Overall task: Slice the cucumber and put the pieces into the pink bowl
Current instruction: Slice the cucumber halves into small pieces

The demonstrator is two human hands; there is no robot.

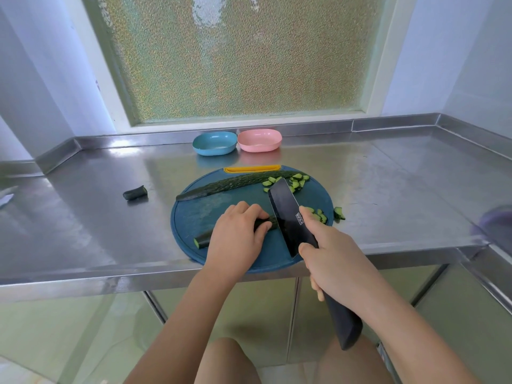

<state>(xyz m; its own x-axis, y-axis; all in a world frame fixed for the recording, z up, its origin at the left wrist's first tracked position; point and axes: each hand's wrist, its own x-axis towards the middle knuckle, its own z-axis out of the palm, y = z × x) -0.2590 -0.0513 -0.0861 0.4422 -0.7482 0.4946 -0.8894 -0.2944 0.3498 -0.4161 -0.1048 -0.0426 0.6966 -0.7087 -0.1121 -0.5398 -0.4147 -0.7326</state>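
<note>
On round board (188,217): left hand (235,234) curled over cucumber half (205,239), right hand (329,261) gripping black cleaver (288,217); pink bowl (259,139) beyond.

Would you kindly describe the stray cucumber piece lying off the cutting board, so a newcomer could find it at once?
On the steel counter, find the round blue cutting board near the front edge and look to its left. A short dark cucumber stub lies alone on bare metal. Unlike the long cucumber half and the small slices, it is a thick chunk well clear of the board.
</note>
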